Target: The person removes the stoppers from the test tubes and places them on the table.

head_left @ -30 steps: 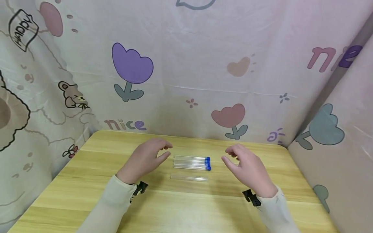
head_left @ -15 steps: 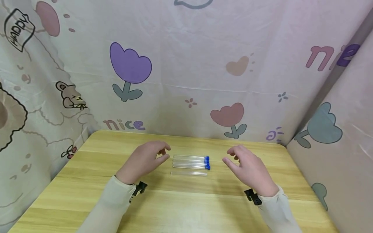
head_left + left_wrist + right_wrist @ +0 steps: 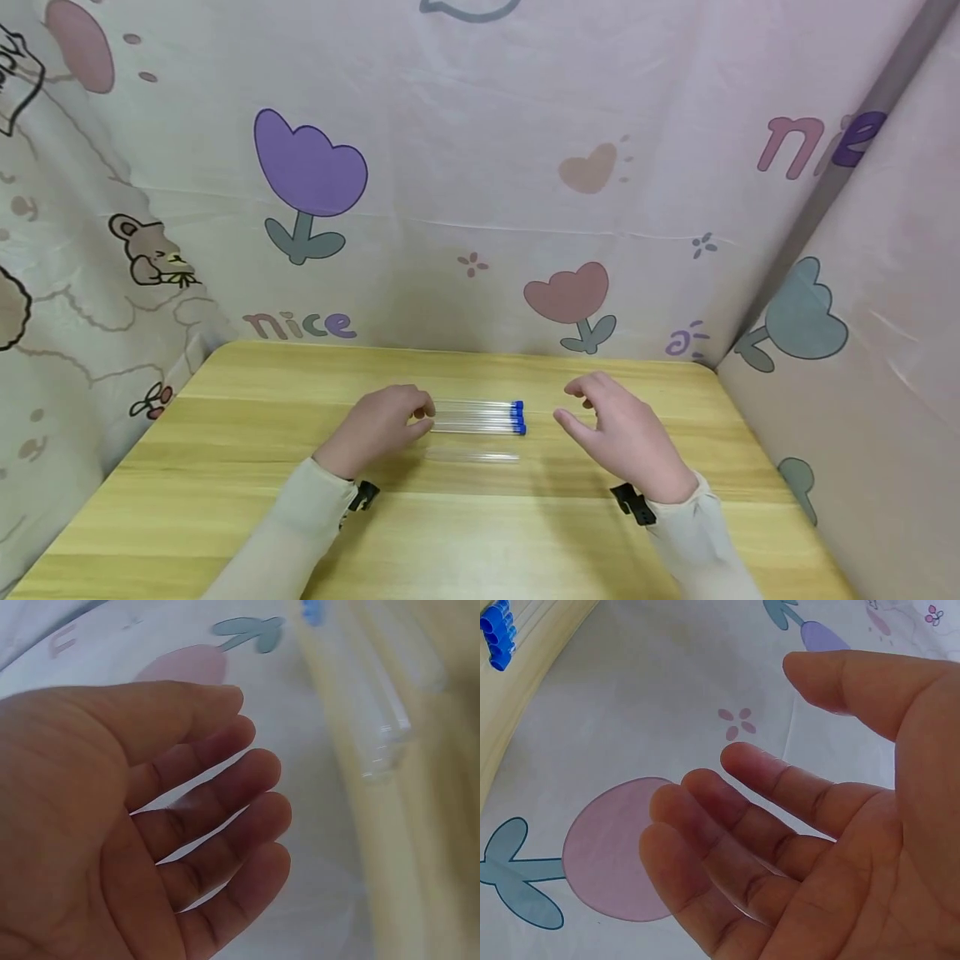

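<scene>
Several clear test tubes with blue caps lie side by side on the wooden table, caps to the right. In front of them lies a single clear tube with no blue cap visible. My left hand is at the left ends of the capped tubes; whether it touches them I cannot tell. Its fingers are loosely bent in the left wrist view, with nothing in them. My right hand hovers right of the caps, holding nothing, its fingers relaxed and slightly curved.
The pale yellow wooden table reaches back to a printed curtain, which also hangs along both sides. Dark camera mounts sit at both wrists.
The head view has turned slightly right. My left hand has come nearer the tubes' left ends. The single tube shifted toward the others, then back toward me. My right hand is nearly unchanged.
</scene>
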{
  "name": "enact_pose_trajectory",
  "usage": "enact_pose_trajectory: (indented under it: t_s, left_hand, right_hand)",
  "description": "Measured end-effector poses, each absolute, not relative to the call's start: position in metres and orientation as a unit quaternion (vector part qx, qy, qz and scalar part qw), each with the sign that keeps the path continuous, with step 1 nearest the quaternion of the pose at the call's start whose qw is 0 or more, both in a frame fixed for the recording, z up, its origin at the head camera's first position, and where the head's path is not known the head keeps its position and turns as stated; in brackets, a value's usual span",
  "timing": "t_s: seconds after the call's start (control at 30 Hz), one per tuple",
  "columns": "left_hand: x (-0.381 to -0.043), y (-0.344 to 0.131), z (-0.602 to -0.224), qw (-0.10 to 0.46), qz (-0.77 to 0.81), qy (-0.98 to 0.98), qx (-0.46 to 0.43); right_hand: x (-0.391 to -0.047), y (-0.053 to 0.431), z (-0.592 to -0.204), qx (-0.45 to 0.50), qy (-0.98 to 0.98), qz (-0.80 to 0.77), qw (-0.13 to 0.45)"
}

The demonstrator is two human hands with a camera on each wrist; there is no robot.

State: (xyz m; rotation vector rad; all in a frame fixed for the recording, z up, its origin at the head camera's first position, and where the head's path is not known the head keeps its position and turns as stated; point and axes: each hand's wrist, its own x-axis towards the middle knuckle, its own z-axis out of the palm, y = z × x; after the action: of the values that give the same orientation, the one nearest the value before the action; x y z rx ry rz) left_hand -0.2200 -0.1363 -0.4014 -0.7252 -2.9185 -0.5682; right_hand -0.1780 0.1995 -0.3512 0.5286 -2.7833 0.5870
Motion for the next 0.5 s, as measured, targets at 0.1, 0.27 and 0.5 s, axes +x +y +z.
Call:
enact_pose_trajectory:
  t_s: [0.1, 0.27, 0.5]
  left_hand:
    - [-0.225, -0.133, -0.415, 0.030, -0.175, -0.954, -0.240]
    - [-0.232, -0.125, -0.431, 0.024, -0.164, -0.956, -0.241]
    - [-0.241, -0.119, -0.444, 0.022, -0.142, -0.961, -0.237]
  right_hand:
    - [-0.177, 0.199, -0.350, 0.181, -0.955, 0.200, 0.124]
    - [-0.176, 0.198, -0.350, 0.179, -0.954, 0.210, 0.115]
    - [-0.176, 0.198, -0.350, 0.171, -0.954, 0.216, 0.116]
